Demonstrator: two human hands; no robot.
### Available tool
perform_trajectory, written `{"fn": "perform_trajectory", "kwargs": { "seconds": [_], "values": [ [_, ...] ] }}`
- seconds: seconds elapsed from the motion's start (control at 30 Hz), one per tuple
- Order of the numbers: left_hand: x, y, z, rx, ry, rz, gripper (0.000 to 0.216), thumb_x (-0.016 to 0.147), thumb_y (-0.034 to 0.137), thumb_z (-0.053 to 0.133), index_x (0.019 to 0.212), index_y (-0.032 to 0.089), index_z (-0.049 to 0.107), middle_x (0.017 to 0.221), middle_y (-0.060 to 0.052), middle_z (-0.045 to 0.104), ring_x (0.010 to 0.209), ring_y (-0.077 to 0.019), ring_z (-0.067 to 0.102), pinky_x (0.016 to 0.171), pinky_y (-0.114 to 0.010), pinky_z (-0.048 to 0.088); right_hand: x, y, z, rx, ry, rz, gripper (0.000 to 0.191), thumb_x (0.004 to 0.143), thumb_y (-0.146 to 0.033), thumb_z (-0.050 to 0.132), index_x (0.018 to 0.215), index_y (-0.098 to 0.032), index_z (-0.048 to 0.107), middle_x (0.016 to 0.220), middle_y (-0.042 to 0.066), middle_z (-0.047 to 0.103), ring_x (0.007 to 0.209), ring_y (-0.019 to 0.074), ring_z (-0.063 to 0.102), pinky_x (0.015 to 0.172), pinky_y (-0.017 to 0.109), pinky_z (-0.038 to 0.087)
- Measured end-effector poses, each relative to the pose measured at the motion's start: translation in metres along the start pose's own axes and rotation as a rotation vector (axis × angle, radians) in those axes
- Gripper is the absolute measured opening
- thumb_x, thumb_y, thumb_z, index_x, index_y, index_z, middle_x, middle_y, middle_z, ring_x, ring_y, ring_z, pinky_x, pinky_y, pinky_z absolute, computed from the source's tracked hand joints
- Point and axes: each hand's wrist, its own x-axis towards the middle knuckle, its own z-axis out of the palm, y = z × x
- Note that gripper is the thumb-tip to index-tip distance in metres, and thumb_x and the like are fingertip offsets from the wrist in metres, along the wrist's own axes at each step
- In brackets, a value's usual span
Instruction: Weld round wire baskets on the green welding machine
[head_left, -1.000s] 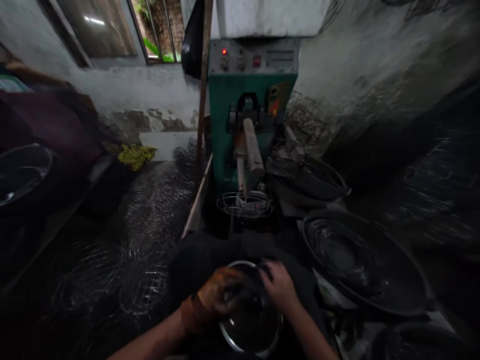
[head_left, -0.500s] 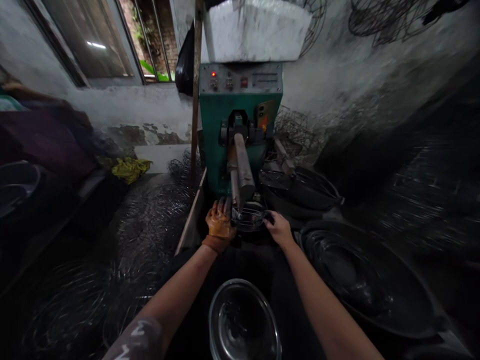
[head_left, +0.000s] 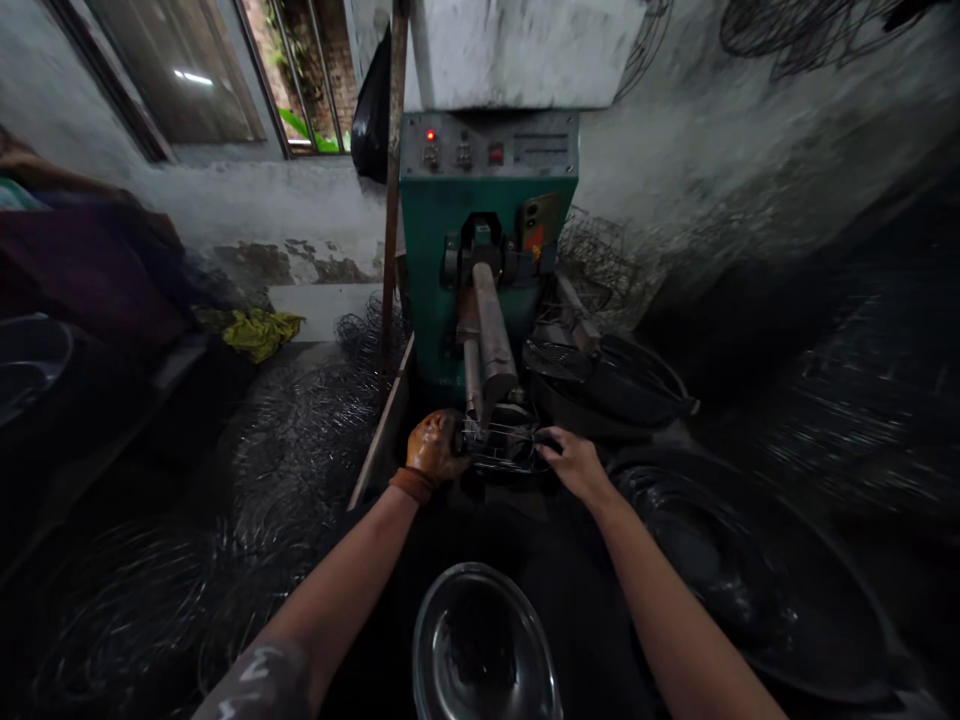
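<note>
Here, left hand [head_left: 433,447]: gloved, fingers curled on the wire basket [head_left: 501,446] rim.
Right hand [head_left: 574,462]: bare, gripping the opposite rim.
Basket: between both hands, under the machine's rod [head_left: 491,328].
Bowl [head_left: 484,645]: near the wrists, apart.

Machine body [head_left: 442,250] is a deep teal green, with a grey control panel [head_left: 487,152] up top and a little red lamp [head_left: 430,135] glowing on it, plus a red button [head_left: 495,153]. Big whitish block [head_left: 525,50] sits above. The left hand [head_left: 433,448] wears an orange-brown glove with a darker brown cuff; the right hand [head_left: 574,462] is bare. Wire basket [head_left: 501,445] between them is silvery grey mesh. Steel bowl [head_left: 484,650] down front is shiny silver with a dark inside. Yellow rag [head_left: 255,330] by the wall, which is patchy white and grey. Basins [head_left: 720,560] on the right are black.
</note>
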Motion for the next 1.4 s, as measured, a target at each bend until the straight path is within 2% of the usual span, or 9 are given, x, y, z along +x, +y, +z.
{"fn": "perform_trajectory", "kwargs": {
  "seconds": [0.13,0.3,0.43,0.6,1.03,1.23,1.4],
  "values": [
    [0.000,-0.009,-0.007,-0.031,-0.084,-0.082,0.064,0.070,0.037,0.086,0.125,0.014,0.061,0.124,-0.014,0.066,0.114,-0.0311,0.064,0.100,-0.042,0.054,0.000,-0.021,-0.004,-0.144,-0.041,-0.098,0.023,0.084,-0.016,0.061,0.102,-0.019,0.073,0.100,0.008,0.077,0.094,0.0251,0.073,0.086,0.034,0.054],
    [-0.001,-0.023,-0.012,-0.131,-0.085,-0.122,0.062,0.070,0.032,0.086,0.123,0.015,0.061,0.119,-0.012,0.067,0.111,-0.0295,0.065,0.097,-0.041,0.055,0.006,-0.049,0.003,-0.283,-0.089,-0.079,0.024,0.086,-0.010,0.063,0.107,-0.018,0.072,0.105,0.009,0.076,0.098,0.0251,0.072,0.088,0.032,0.053],
    [-0.004,-0.039,-0.005,-0.208,-0.043,-0.166,0.065,0.069,0.024,0.085,0.128,0.016,0.059,0.122,-0.011,0.066,0.113,-0.0281,0.065,0.099,-0.040,0.055,0.012,-0.066,0.009,-0.316,-0.138,-0.113,0.026,0.091,-0.011,0.060,0.114,-0.017,0.070,0.114,0.010,0.074,0.105,0.0247,0.070,0.095,0.032,0.051],
    [-0.007,-0.059,0.010,-0.303,0.001,-0.220,0.075,0.069,0.027,0.088,0.135,0.017,0.054,0.129,-0.011,0.063,0.115,-0.0272,0.064,0.101,-0.040,0.055,0.021,-0.083,0.015,-0.390,-0.202,-0.117,0.031,0.092,-0.010,0.058,0.122,-0.013,0.068,0.123,0.014,0.071,0.112,0.0266,0.067,0.101,0.034,0.049],
    [-0.012,-0.066,0.017,-0.368,-0.067,-0.250,0.076,0.070,0.027,0.090,0.136,0.017,0.055,0.130,-0.012,0.064,0.119,-0.0269,0.063,0.106,-0.043,0.051,0.027,-0.099,0.010,-0.506,-0.252,-0.072,0.032,0.092,-0.010,0.057,0.121,-0.013,0.070,0.122,0.014,0.072,0.108,0.0275,0.069,0.092,0.032,0.051],
    [-0.012,-0.068,0.021,-0.360,-0.047,-0.267,0.078,0.067,0.028,0.091,0.136,0.019,0.057,0.129,-0.011,0.064,0.117,-0.0271,0.064,0.103,-0.041,0.054,0.030,-0.100,0.012,-0.496,-0.263,-0.076,0.032,0.091,-0.010,0.058,0.121,-0.013,0.070,0.120,0.014,0.073,0.106,0.0278,0.070,0.091,0.032,0.051],
    [-0.014,-0.062,0.014,-0.309,-0.020,-0.234,0.082,0.069,0.035,0.089,0.141,0.016,0.053,0.133,-0.015,0.061,0.122,-0.0302,0.061,0.107,-0.044,0.051,0.029,-0.091,0.016,-0.384,-0.196,-0.107,0.026,0.089,-0.011,0.058,0.110,-0.016,0.073,0.112,0.012,0.075,0.104,0.0274,0.071,0.093,0.034,0.053]
  ]
}}
